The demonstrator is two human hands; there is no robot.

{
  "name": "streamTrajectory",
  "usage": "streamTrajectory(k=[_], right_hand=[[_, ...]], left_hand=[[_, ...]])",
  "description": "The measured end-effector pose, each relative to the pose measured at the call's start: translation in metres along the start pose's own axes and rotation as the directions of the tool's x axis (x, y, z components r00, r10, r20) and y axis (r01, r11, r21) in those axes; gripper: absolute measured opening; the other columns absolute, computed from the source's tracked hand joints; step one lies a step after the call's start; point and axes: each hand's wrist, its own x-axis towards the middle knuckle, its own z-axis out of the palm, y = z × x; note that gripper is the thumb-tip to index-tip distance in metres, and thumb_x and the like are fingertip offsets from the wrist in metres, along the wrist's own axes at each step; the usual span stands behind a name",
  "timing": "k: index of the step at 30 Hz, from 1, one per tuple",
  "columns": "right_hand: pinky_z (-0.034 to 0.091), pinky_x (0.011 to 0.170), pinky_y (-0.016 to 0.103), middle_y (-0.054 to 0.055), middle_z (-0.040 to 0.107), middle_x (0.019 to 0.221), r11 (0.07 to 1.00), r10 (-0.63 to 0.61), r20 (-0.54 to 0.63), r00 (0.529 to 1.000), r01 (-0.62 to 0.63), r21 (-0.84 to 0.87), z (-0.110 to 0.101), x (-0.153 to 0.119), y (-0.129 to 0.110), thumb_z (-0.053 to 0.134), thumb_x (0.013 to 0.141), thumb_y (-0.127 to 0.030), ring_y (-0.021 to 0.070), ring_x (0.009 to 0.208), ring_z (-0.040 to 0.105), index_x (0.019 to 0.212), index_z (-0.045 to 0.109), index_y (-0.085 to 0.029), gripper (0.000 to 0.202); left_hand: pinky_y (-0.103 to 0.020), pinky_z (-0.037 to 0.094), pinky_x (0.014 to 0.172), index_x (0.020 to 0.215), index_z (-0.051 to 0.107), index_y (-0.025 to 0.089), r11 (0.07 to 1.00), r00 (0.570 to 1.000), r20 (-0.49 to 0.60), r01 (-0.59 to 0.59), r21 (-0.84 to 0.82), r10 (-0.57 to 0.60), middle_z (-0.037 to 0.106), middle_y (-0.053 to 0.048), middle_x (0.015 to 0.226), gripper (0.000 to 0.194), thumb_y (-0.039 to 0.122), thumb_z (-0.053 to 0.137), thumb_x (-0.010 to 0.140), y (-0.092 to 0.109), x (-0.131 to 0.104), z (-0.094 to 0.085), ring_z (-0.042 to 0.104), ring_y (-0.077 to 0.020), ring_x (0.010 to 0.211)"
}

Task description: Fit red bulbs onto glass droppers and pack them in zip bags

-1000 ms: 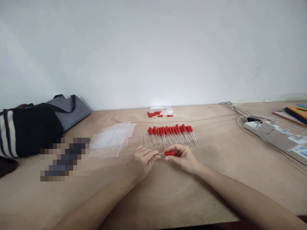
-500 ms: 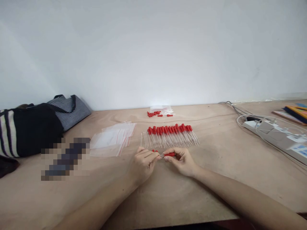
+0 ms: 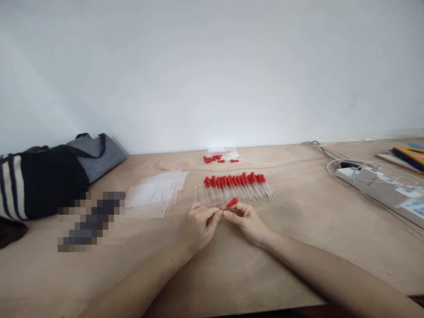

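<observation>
A clear dropper with a red bulb [image 3: 233, 202] is held between my two hands, its bulb pointing up and to the right. My left hand [image 3: 202, 224] pinches its thin tube end. My right hand [image 3: 247, 222] touches it with thumb and fingers closed just below the bulb. Beyond my hands lies a row of red-bulbed droppers [image 3: 236, 187], bulbs facing the wall, with a few bare clear tubes [image 3: 199, 194] at its left end. Loose red bulbs [image 3: 212, 158] lie farther back beside a clear bag of tubes [image 3: 222, 151].
Clear zip bags [image 3: 157, 192] are spread on the wooden table [image 3: 304, 274] left of the row. A black bag [image 3: 53, 179] and a striped bag [image 3: 97, 154] stand at the left. White power strips [image 3: 384, 187] with cables and some books [image 3: 409, 157] are at the right.
The dropper's red bulb has turned upward and now shows above my right fingers. My hands have come closer together, fingertips nearly meeting.
</observation>
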Motion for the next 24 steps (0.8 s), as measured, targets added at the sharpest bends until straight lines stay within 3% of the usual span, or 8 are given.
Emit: streamTrajectory(k=[5,12,16,20,24], right_hand=[[0.032,0.047,0.019,-0.007,0.047,0.049,0.996,0.008,-0.155,0.988,-0.023,-0.09,0.005,0.016,-0.004,0.065,0.064,-0.034,0.0038,0.045,0.038,0.063,0.057,-0.015,0.021],[0.036,0.049,0.022,-0.005,0.051,0.051,0.995,-0.026,-0.225,0.974,0.002,-0.103,0.024,0.038,0.012,0.065,0.058,-0.041,0.0066,0.047,0.044,0.065,0.055,-0.015,0.029],[0.039,0.053,0.023,-0.003,0.055,0.058,0.986,-0.049,-0.139,0.989,0.025,-0.167,0.019,0.039,0.014,0.06,0.063,-0.041,0.0076,0.051,0.048,0.074,0.059,-0.014,0.029],[0.038,0.052,0.023,-0.002,0.058,0.06,0.917,-0.014,-0.016,1.0,0.007,-0.398,0.014,0.03,0.015,0.059,0.067,-0.034,0.0082,0.051,0.049,0.09,0.06,-0.015,0.03],[0.036,0.047,0.021,-0.003,0.055,0.054,0.837,0.024,-0.015,1.0,-0.029,-0.547,0.015,0.026,0.016,0.056,0.069,-0.025,0.0078,0.046,0.047,0.087,0.06,-0.016,0.021]], left_hand=[[-0.021,0.038,0.057,0.065,0.06,0.017,0.982,0.991,0.058,0.124,-0.139,-0.117,0.061,0.001,0.057,0.032,0.029,0.038,0.085,-0.008,0.004,-0.004,0.055,-0.0106,0.056],[-0.02,0.041,0.051,0.066,0.059,0.014,0.888,0.945,0.082,0.327,-0.323,-0.318,0.061,0.0,0.058,0.03,0.032,0.042,0.081,-0.021,0.01,0.011,0.055,-0.0112,0.053],[-0.021,0.045,0.055,0.069,0.059,0.013,0.785,0.918,0.106,0.382,-0.487,-0.381,0.064,-0.003,0.064,0.022,0.032,0.05,0.075,-0.025,0.012,0.01,0.059,-0.0131,0.058],[-0.023,0.046,0.055,0.066,0.058,0.013,0.704,0.856,0.062,0.461,-0.54,-0.512,0.063,-0.003,0.062,0.021,0.032,0.051,0.072,-0.027,0.016,0.006,0.059,-0.0138,0.058],[-0.025,0.047,0.059,0.068,0.058,0.014,0.711,0.853,0.061,0.47,-0.523,-0.519,0.065,-0.004,0.067,0.023,0.034,0.049,0.073,-0.033,0.02,0.004,0.061,-0.0153,0.064]])
